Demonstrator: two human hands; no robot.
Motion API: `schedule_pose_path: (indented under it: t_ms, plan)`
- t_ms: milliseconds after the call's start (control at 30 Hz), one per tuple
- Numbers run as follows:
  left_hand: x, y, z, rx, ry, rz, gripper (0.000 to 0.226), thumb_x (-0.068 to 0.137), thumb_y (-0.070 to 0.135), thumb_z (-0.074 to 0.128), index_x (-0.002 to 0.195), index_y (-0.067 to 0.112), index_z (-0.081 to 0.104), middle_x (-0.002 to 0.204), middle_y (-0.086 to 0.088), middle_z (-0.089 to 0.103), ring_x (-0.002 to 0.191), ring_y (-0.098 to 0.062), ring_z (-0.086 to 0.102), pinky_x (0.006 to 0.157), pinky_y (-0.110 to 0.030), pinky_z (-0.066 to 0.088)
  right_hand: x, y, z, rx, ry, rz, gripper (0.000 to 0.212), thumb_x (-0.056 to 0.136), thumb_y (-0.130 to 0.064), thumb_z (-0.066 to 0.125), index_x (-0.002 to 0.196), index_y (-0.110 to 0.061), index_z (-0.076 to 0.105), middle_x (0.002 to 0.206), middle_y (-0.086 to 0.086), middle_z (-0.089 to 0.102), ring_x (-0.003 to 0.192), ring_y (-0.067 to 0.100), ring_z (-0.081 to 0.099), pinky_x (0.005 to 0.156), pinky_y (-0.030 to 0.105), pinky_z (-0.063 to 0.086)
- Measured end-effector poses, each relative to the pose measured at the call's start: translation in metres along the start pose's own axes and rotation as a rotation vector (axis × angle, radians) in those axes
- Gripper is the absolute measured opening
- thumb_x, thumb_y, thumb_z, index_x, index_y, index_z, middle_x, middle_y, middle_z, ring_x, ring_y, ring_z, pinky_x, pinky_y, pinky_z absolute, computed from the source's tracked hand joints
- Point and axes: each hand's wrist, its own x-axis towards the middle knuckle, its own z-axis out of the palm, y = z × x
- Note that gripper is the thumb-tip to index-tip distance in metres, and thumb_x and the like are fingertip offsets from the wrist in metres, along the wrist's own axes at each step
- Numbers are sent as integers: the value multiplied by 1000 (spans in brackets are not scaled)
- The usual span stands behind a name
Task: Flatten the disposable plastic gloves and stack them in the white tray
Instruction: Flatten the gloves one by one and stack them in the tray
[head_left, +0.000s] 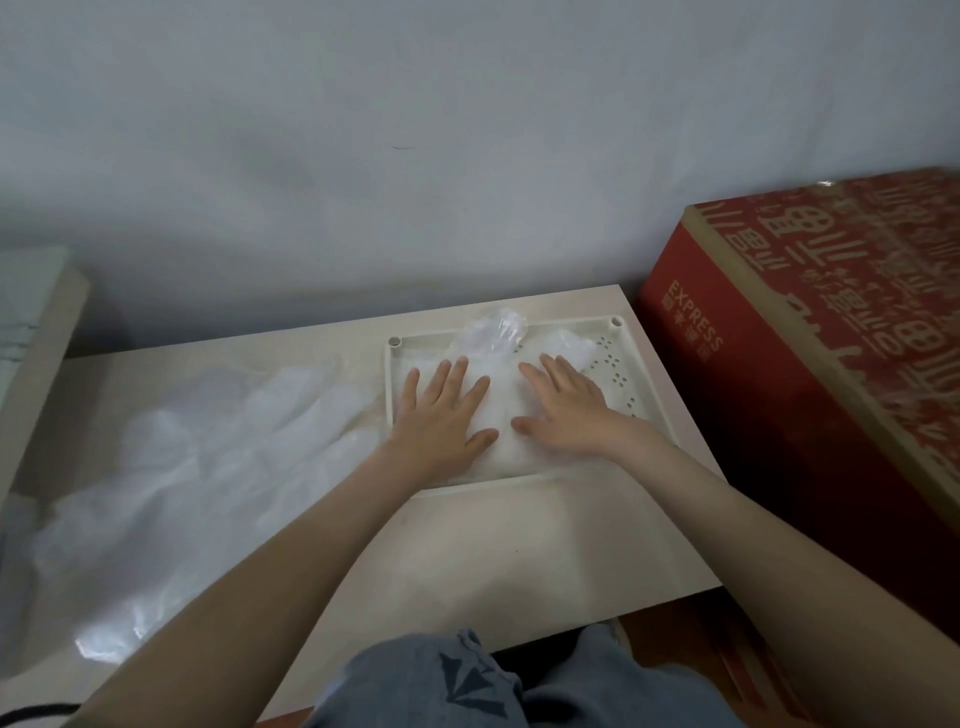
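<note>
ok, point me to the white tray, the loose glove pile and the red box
white tray (616, 322): head view, far right corner of rim.
loose glove pile (208, 467): head view, middle of pile.
red box (779, 441): head view, side facing table.

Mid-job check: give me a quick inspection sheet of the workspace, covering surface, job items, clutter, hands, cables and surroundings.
Surface: pale wood-look table.
Job's things: white tray, perforated, at the right rear; gloves in the tray partly flattened, far ends puffed up; loose gloves heaped on the left.
Clutter: nothing seen.
Hands: left hand and right hand both flat, fingers straight, pressing on the gloves in the tray.
Cables: black cable at the near left corner.
Surroundings: red cardboard box right of the table; grey wall behind.
</note>
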Motion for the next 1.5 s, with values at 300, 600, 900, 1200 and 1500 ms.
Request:
schedule_pose_path:
  t_ms: [300,600,900,1200,1500]
  plan:
    - [5,-5,4,-1,-52,64,70,96,59,22,152,29,-8,159,-4,-18,147,-20,-14,117,-46,-9,3,27,-17,242,154,89,52,103,-38,32,151,-20,22,160,6,12,148,21,8,117,37,11]
    - [9,-5,3,-35,-98,99,71,97,58,24,151,30,-11,158,-4,-21,146,-18,-17,118,-45,-10,4,21,-25,136,392,-81,31,91,-20,56,121,-14,57,125,0,49,120,24,37,101,32,29]
    - [9,-5,7,-50,-132,80,70,97,59,19,151,29,-13,157,-3,-23,144,-18,-22,117,-45,-12,-8,22,-27,220,12,-32,37,86,-52,61,76,-16,60,86,-1,59,82,15,54,76,31,42]
    - [12,-5,8,-64,-152,82,71,96,60,20,150,30,-14,157,-3,-25,144,-17,-24,116,-44,-15,-15,35,-33,178,-58,-48,23,87,-30,67,85,-7,66,83,-6,56,83,13,50,70,23,39]
    - [11,-4,4,-51,-167,77,71,96,60,19,151,29,-14,157,-3,-25,143,-18,-24,115,-43,-15,-26,57,-47,196,-203,82,13,91,-24,62,91,-12,64,78,-6,65,72,9,55,64,23,41]
